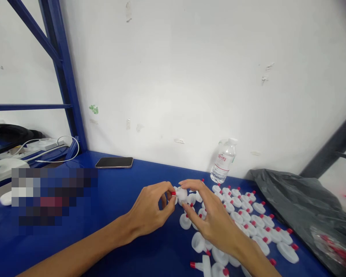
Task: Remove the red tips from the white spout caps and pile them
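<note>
"White wall (173, 77) is the largest thing before us, yes?"

"Yes. After it we see the blue tabletop (109, 207), with a blue metal frame (65, 77) standing at its left side."

"And on the right side, we find what?"

"We find a dark plastic sheet or bag (294, 204), wrinkled; we cannot tell which of the two it is."

"What do our hands do?"

"Our left hand (152, 206) pinches with thumb and finger. Our right hand (209, 215) is more rounded, and its thumb and fingers hold two sides of the same object."

"Do we see other objects behind the hands?"

"We see a clear bottle (223, 163) near the wall, and, farther left, a phone (114, 162) lying flat."

"And smaller?"

"Many loose pieces (258, 208), white with red tips, lie around and beyond our right hand. One white piece (182, 196) is between our two hands, above the tabletop."

"And the smallest?"

"Its red tip (173, 193), which our left fingers are pinching."
</note>
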A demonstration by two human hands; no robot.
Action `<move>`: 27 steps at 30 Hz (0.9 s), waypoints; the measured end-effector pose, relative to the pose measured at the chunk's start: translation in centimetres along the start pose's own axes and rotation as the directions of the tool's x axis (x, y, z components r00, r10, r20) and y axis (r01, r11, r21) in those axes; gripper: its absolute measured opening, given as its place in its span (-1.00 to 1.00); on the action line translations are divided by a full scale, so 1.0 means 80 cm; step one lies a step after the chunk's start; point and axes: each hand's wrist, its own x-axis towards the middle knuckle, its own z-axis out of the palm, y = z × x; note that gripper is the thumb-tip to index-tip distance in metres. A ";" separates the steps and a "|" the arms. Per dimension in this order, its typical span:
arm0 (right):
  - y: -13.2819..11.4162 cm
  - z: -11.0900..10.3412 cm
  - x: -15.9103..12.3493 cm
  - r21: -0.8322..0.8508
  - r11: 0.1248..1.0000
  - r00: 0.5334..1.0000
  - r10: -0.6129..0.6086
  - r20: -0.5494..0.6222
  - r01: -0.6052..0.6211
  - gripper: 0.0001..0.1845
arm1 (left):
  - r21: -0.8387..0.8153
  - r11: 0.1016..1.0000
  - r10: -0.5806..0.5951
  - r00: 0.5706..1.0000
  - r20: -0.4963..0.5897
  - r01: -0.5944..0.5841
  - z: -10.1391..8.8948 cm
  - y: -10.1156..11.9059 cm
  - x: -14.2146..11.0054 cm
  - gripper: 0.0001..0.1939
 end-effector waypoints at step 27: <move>0.102 -0.078 0.008 -0.422 0.796 0.896 0.331 -0.298 -0.434 -0.59 | 0.295 0.918 -0.273 0.962 -0.022 0.267 -0.046 -0.063 0.034 -0.67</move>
